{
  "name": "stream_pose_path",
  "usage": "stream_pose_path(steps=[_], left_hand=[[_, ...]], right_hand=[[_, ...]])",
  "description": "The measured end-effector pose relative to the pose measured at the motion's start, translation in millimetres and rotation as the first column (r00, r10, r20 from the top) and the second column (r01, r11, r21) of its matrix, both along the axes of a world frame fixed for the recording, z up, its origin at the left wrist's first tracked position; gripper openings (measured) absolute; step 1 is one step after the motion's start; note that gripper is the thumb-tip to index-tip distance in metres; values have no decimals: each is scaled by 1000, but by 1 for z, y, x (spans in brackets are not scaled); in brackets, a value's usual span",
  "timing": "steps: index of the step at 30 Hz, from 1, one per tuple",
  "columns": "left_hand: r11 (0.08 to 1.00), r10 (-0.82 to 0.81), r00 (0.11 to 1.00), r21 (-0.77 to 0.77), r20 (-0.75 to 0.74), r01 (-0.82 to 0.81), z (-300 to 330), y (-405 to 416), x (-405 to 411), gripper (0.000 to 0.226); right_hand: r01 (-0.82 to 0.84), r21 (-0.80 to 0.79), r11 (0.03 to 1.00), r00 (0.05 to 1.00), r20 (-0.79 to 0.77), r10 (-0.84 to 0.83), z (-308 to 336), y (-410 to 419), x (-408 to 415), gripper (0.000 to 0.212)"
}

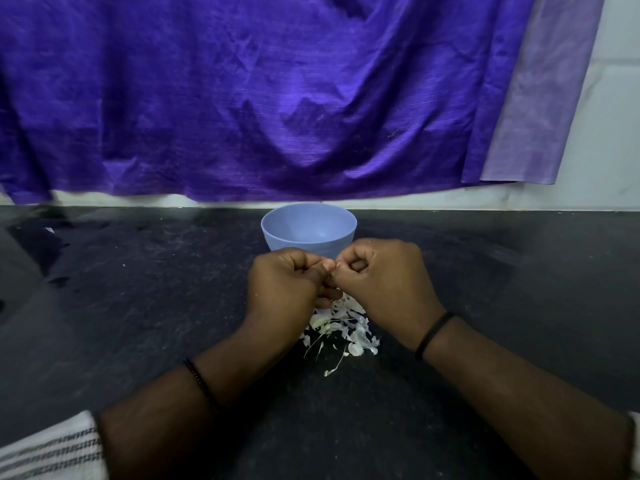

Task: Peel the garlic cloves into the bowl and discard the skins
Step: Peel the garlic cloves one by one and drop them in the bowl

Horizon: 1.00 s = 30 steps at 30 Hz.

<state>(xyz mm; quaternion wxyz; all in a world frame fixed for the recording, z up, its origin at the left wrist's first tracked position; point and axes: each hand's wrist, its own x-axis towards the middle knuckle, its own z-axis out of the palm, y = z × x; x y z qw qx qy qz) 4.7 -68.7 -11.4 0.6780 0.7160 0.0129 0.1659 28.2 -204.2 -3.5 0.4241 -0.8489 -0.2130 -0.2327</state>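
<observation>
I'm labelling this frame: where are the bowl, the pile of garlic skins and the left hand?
bowl (pixel 277 226): head view, left inner wall.
pile of garlic skins (pixel 360 332): head view, white flakes on counter.
left hand (pixel 284 282): head view, back of hand.

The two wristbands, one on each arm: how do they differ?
The left wristband looks beaded and sits further up the forearm; the right wristband looks like a smooth plain cord close behind the right hand. Both are thin and black.
</observation>
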Motion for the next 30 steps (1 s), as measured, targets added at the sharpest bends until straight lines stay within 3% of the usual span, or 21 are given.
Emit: stream_pose_path(steps=[3,7,12,15,18,21,30], left_hand=[[999,-29,999,-46,-14,28,3,1,1,13],[988,-111,994,-113,-21,108,6,3,2,13],[977,-158,987,-151,-38,151,7,6,1,11],[987,-120,993,-109,-21,117,8,7,2,10],[985,-126,992,-115,-7,125,9,5,0,16],[978,-155,987,-148,-30,149,9,6,-2,18],[954,-171,980,-266,-105,138,10,11,1,12]], right_hand=[[6,69,998,995,-104,1,2,0,1,13],[-57,257,965,950,-284,131,5,-2,0,8],[-102,396,913,905,-344,250,7,-2,-1,9],[-64,299,952,954,-263,147,5,-2,-1,9],[33,62,998,999,-9,-32,2,-3,1,8],[-26,1,1000,996,89,26,0,-2,2,8],[-55,229,972,983,-157,93,-2,-4,3,9]])
